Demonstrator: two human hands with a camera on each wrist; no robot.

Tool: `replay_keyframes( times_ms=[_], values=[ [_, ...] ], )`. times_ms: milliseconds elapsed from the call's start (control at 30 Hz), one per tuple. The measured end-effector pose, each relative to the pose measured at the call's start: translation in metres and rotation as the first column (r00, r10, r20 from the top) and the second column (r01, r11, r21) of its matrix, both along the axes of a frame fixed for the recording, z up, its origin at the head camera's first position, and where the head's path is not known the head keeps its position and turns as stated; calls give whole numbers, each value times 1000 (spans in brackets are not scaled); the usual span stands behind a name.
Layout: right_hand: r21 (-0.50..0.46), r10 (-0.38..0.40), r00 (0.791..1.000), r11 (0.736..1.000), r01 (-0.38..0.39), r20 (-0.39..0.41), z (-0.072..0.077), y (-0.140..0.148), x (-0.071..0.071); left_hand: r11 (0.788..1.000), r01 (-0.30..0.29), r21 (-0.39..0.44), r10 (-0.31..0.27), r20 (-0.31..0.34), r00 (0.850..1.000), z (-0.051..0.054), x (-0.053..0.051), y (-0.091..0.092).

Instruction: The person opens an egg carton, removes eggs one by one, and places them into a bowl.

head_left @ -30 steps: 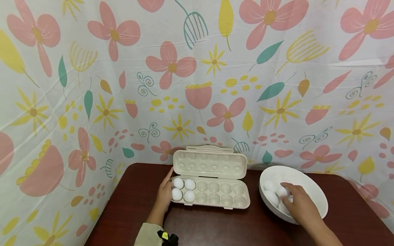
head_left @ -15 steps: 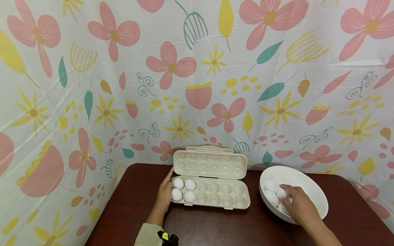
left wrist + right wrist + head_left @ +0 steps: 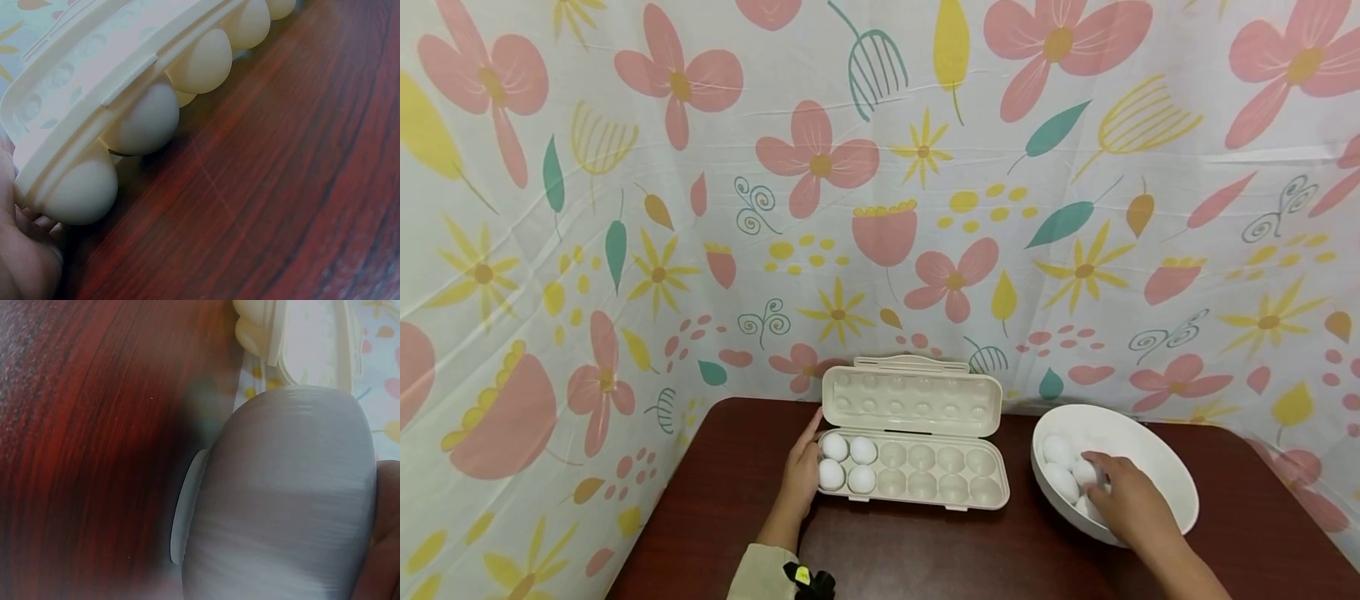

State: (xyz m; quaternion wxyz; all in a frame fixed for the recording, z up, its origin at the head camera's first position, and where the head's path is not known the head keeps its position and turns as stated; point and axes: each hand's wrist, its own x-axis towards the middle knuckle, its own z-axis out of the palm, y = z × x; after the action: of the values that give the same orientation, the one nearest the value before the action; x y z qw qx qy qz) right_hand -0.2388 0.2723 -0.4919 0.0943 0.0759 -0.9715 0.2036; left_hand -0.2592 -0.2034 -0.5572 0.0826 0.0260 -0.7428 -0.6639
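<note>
A cream plastic egg carton [image 3: 922,499] lies with its lid raised, and several white eggs [image 3: 862,451] fill the cups at its left end. My left hand [image 3: 799,479] holds that end; in the left wrist view some fingers [image 3: 40,222] show below the rim. Inside a white bowl [image 3: 1172,475] my right hand [image 3: 1131,500] pinches an egg [image 3: 1084,471] between thumb and fingers. Other eggs [image 3: 1058,451] lie beside it, partly hidden by the hand. From the right wrist, the bowl's outer wall [image 3: 287,487] hides the eggs and most of the hand.
Carton and bowl stand apart near the back of a dark red wooden table [image 3: 925,554]. A flower-printed cloth [image 3: 880,183] hangs behind the table and along its left side. The cups [image 3: 951,458] in the carton's middle and right hold no eggs.
My right hand stays in the bowl, and the eggs around its fingers have shifted slightly. My left hand and the egg carton keep their places.
</note>
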Motion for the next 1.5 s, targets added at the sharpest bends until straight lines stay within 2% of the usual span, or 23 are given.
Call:
replay_keyframes(
  times_ms=[167,267,600,1200,1500],
  values=[
    [22,-4,999,1000,4,32,0,1,-4,1000,3,8,-3,7,1000,3,0,0],
    [23,-9,999,1000,8,41,-2,1,-5,1000,-7,-6,7,-10,1000,-6,-3,-2],
    [21,-29,997,999,27,68,-2,2,-5,999,-20,-27,20,4,1000,-8,-3,-1],
    [15,-22,1000,1000,22,6,-3,0,-5,999,-21,-37,20,-26,999,-9,-6,-3],
    [28,-38,999,999,38,5,0,-2,-1,1000,-14,-19,14,-1,1000,-10,-4,-2]
  ],
)
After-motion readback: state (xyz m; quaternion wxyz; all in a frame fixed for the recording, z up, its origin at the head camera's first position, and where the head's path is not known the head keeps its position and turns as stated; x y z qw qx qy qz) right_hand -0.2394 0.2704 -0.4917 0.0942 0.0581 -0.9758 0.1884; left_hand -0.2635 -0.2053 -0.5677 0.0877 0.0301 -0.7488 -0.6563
